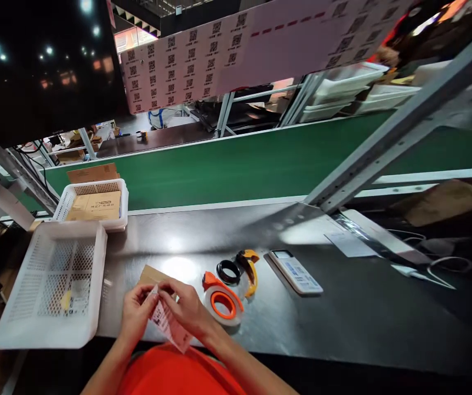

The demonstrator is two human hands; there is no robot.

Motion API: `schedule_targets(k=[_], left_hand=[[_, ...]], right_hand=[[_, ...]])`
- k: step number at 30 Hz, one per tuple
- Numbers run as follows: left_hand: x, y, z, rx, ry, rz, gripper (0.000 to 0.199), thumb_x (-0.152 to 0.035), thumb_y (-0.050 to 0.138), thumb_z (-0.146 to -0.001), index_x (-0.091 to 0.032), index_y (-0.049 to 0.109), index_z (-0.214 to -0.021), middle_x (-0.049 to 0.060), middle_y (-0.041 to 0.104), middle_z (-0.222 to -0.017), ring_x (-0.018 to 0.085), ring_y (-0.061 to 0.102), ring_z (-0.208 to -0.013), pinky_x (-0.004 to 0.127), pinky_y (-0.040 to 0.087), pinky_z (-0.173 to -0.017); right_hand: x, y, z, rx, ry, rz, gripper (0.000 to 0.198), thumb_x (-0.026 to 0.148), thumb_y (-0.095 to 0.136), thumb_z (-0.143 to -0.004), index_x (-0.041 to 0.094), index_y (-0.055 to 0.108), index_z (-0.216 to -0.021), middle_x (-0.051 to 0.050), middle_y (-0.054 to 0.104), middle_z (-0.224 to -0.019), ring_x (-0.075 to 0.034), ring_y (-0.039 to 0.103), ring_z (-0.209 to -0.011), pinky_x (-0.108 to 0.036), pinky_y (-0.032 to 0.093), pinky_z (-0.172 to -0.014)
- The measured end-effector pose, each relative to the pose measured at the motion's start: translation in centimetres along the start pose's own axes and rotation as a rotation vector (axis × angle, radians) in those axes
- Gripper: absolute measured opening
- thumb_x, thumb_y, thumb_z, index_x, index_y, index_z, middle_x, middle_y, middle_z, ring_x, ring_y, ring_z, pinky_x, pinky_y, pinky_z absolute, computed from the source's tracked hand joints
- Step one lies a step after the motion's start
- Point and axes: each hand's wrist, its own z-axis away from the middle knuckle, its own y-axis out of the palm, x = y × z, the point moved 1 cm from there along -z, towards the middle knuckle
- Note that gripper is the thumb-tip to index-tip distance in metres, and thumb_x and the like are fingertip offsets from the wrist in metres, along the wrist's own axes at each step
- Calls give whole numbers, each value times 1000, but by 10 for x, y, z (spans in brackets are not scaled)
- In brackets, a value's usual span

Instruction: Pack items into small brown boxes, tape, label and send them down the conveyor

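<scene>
On one grey metal worktable lie two tape dispensers: one orange dispenser with a clear roll and one yellow-and-black dispenser. Left of the orange dispenser are two bare hands, one left hand and one right hand, one printed white paper slip, one flat brown cardboard piece; right, one white rectangular phone.

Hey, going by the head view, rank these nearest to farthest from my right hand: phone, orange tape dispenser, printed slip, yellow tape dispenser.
From your right hand:
1. Printed slip, in its grip.
2. Orange tape dispenser, just right of the hand.
3. Yellow tape dispenser, beyond the orange one, farther right.
4. Phone, right of both dispensers.
</scene>
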Motion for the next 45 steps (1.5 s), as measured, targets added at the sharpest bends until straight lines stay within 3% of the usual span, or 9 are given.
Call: schedule_targets(k=[7, 17, 21, 28, 31, 34, 38, 41, 45], left_hand=[[7, 1, -3, 55, 71, -126, 50, -66, 78, -81, -17, 84, -83, 10, 81, -80, 21, 71, -73, 31, 57, -72], [1, -12, 6, 89, 285, -469, 25, -32, 65, -95, -21, 87, -94, 10, 82, -88, 21, 72, -82, 31, 55, -77], [4, -15, 7, 91, 219, -434, 20, -26, 68, -91, -21, 87, -91, 9, 81, -87, 20, 72, -80, 30, 54, -76], [21, -17, 3, 81, 0, -358, 19, -23, 70, -82, -17, 86, -88, 5, 81, -86, 18, 69, -80, 28, 53, -76], [34, -16, -2, 66, -141, -279, 21, -31, 72, -82, -14, 84, -83, 3, 76, -76, 16, 63, -70, 28, 50, -69], [43, -15, -7, 38, -172, -224, 29, -42, 76, -78, -14, 77, -72, 1, 68, -66, 13, 55, -63, 28, 44, -65], [42, -14, -12, 73, -192, -139, 40, -53, 78, -72, -14, 71, -65, -3, 57, -59, 11, 49, -58, 28, 42, -62], [36, -11, -14, 130, -265, -81, 37, -51, 79, -68, -14, 75, -72, -1, 63, -62, 12, 56, -58, 28, 46, -63], [29, -4, -16, 150, -363, -79, 26, -36, 79, -59, -15, 75, -74, 2, 70, -67, 16, 64, -64, 28, 48, -62]], right_hand=[[-7, -8, 4, 26, -207, 181, 31, 35, 49, -105, 25, 78, -106, -10, 83, -99, -25, 78, -94, -40, 62, -89], [-33, -7, -2, 160, -406, 343, 33, 33, 50, -105, 27, 81, -115, -11, 84, -107, -27, 80, -96, -42, 65, -87], [-32, -6, -6, 202, -464, 461, 31, 30, 51, -105, 28, 81, -109, -8, 84, -104, -25, 79, -90, -38, 64, -83], [-18, -4, -12, 37, -782, 462, 29, 21, 46, -109, 22, 74, -100, -4, 81, -89, -17, 75, -74, -27, 59, -71], [-17, -3, -13, 42, -803, 479, 28, 20, 45, -109, 23, 72, -102, -3, 81, -91, -16, 75, -74, -25, 57, -70], [-19, -2, -13, 72, -777, 471, 26, 20, 46, -108, 23, 70, -98, -3, 80, -89, -17, 74, -73, -25, 56, -66], [-27, -2, -16, 200, -586, 373, 19, 15, 51, -100, 24, 67, -93, -3, 77, -94, -17, 74, -80, -24, 58, -70], [-33, -4, -20, 308, -449, 334, 14, 12, 58, -89, 23, 63, -84, -3, 72, -91, -17, 71, -79, -25, 57, -68], [-29, -9, -25, 386, -467, 385, 12, 12, 63, -85, 23, 65, -79, -2, 70, -91, -18, 68, -78, -26, 52, -65]])
